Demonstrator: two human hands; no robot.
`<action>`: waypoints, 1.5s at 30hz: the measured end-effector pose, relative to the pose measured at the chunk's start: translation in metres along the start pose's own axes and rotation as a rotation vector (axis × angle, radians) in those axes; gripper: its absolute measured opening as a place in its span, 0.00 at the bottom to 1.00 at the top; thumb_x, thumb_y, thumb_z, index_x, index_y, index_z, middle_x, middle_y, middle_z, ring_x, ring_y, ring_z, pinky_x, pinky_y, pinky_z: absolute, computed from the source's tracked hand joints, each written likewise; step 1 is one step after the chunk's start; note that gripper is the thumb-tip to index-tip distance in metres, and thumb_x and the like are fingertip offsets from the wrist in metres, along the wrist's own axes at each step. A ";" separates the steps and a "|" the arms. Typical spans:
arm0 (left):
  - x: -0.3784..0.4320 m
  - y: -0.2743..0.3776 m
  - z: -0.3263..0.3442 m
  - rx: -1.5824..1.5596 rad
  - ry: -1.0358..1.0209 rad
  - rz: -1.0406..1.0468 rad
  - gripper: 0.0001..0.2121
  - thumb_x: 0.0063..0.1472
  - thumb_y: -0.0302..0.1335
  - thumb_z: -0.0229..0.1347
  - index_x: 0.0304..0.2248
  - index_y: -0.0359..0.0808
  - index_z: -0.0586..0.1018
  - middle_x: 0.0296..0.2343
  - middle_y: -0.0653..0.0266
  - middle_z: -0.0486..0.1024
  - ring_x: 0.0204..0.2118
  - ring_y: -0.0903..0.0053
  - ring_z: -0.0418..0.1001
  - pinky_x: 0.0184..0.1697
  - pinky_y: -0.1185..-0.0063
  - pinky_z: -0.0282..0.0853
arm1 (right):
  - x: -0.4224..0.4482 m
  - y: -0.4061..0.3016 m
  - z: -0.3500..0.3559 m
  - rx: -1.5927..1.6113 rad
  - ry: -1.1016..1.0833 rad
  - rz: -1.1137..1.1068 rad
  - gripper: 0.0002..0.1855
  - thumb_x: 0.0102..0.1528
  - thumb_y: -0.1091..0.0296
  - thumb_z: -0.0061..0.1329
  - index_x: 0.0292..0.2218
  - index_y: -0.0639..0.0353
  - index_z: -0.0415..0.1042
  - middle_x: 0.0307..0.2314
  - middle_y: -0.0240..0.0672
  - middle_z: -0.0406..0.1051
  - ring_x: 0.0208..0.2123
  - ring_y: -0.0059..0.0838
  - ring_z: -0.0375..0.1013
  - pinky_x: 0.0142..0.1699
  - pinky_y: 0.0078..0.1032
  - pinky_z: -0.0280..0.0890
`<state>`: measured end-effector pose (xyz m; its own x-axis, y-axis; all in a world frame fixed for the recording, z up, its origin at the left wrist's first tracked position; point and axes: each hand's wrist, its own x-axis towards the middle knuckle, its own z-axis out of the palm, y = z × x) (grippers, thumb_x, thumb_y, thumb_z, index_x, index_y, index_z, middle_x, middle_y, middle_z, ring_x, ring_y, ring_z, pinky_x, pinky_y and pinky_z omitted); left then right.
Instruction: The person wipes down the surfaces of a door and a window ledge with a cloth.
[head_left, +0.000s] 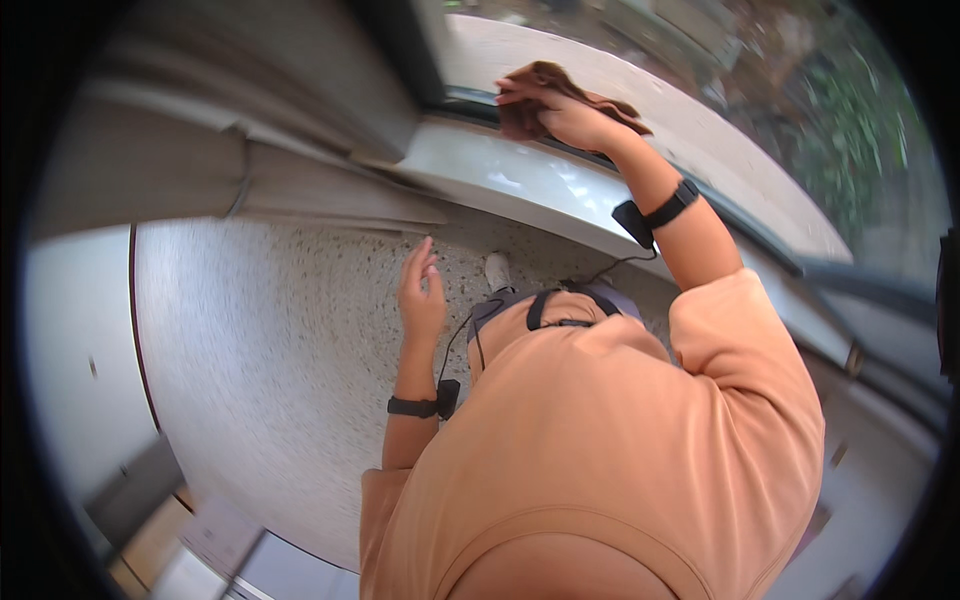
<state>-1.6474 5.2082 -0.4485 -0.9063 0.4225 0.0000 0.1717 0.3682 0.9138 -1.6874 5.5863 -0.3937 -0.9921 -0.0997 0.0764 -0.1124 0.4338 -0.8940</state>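
Note:
A brown cloth (525, 124) lies bunched under my right hand (566, 112), whose fingers are spread over it against the window by the lower frame. Part of the cloth trails out behind the wrist. Below it runs a pale, glossy window sill (517, 169). My left hand (421, 289) hangs in the air over the speckled floor, holding nothing, its fingers loosely extended. Each forearm wears a black strap with a small black device, one on the right arm (636, 223) and one on the left (448, 399), both with thin cables.
A grey-beige curtain (180, 161), gathered by a tie, hangs at the left beside the window. A dark window frame (757, 244) runs down to the right. Plants (855, 142) show beyond the glass. White cabinet-like panels (82, 337) stand at the far left.

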 end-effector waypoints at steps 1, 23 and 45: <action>0.002 0.006 0.010 0.008 -0.027 0.024 0.20 0.64 0.17 0.45 0.55 0.36 0.72 0.52 0.57 0.71 0.47 0.70 0.75 0.49 0.75 0.70 | -0.019 -0.015 -0.012 0.148 -0.077 0.245 0.42 0.51 0.88 0.29 0.65 0.49 0.55 0.53 0.34 0.67 0.49 0.24 0.67 0.54 0.23 0.63; 0.004 0.225 0.357 0.211 -0.087 0.747 0.35 0.57 0.19 0.50 0.64 0.38 0.56 0.65 0.45 0.41 0.67 0.48 0.44 0.66 0.61 0.48 | -0.595 0.092 -0.253 0.017 0.003 0.735 0.37 0.53 0.87 0.30 0.61 0.48 0.64 0.50 0.32 0.71 0.38 0.22 0.67 0.50 0.16 0.62; 0.003 0.121 0.210 0.213 0.004 0.373 0.31 0.57 0.18 0.50 0.61 0.43 0.65 0.64 0.49 0.49 0.65 0.52 0.52 0.63 0.65 0.56 | -0.290 0.042 -0.139 -0.036 -0.483 0.667 0.16 0.46 0.87 0.35 0.34 0.62 0.69 0.20 0.33 0.63 0.25 0.27 0.66 0.33 0.25 0.66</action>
<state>-1.5482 5.4281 -0.4235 -0.7683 0.5563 0.3167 0.5638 0.3538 0.7463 -1.4126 5.7580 -0.3920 -0.7188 -0.1818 -0.6711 0.4819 0.5655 -0.6693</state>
